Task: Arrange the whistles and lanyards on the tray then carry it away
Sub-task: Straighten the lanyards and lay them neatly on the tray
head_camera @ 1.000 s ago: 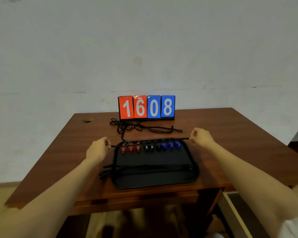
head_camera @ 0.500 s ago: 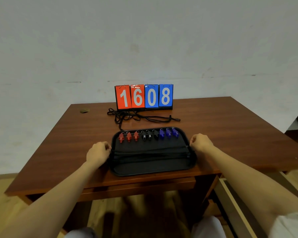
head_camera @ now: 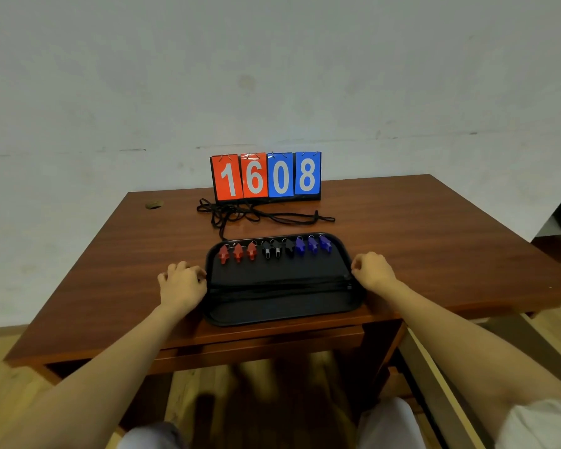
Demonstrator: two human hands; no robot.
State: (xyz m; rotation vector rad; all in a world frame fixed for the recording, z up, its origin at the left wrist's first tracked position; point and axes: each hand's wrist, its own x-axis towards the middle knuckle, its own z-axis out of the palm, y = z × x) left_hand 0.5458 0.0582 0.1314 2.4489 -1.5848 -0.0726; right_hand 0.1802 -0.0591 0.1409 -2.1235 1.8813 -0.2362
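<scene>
A black tray [head_camera: 282, 311] lies at the table's near edge. Along its far side stand three red whistles [head_camera: 237, 252], three black whistles [head_camera: 276, 249] and three blue whistles [head_camera: 313, 244] in a row. Black lanyards [head_camera: 279, 285] stretch straight across the tray's middle from left to right. My left hand [head_camera: 183, 283] rests on the table against the tray's left rim, fingers curled. At the right rim, my right hand [head_camera: 371, 268] is curled too. I see nothing held in either hand.
More black lanyards [head_camera: 240, 213] lie tangled on the brown table [head_camera: 434, 238] behind the tray. A red and blue scoreboard [head_camera: 266, 176] reading 1608 stands at the back by the wall. A small brown scrap [head_camera: 153, 205] lies far left.
A second ago both hands held a lanyard taut over the whistles. They brought it toward me and laid it across the tray's middle. Both hands now sit at the rims.
</scene>
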